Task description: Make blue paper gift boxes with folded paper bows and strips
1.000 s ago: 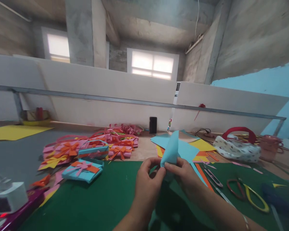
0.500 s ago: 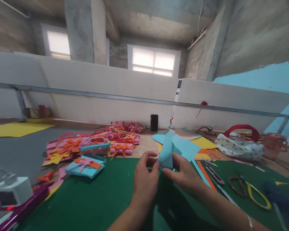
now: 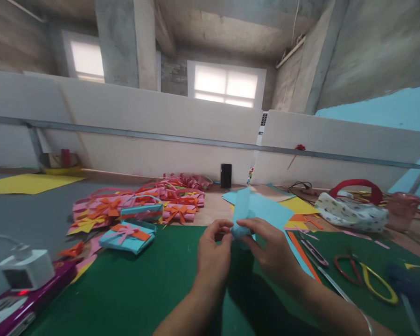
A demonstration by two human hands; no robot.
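A light blue folded paper piece (image 3: 241, 228) is between my two hands above the green mat (image 3: 154, 280). My left hand (image 3: 215, 249) pinches its left edge with thumb and fingers. From the right, my right hand (image 3: 266, 238) grips the same piece, fingers bent over its top. Part of the piece rises above the fingers, and its lower part is blurred. Behind it lie light blue sheets (image 3: 271, 210). To the left rests a small blue paper bag (image 3: 128, 237) with a pink bow and an orange band.
Pink paper bags (image 3: 136, 200) are piled at back left. Scissors (image 3: 378, 284), a cutter (image 3: 315, 251) and a metal ruler (image 3: 332, 282) lie right. A purple power strip (image 3: 38, 291) sits front left, a phone (image 3: 226, 175) stands behind.
The blue piece no longer stands as a tall upright flap; it looks folded down between the fingers. My right hand has shifted up and over it. The view has shifted slightly.
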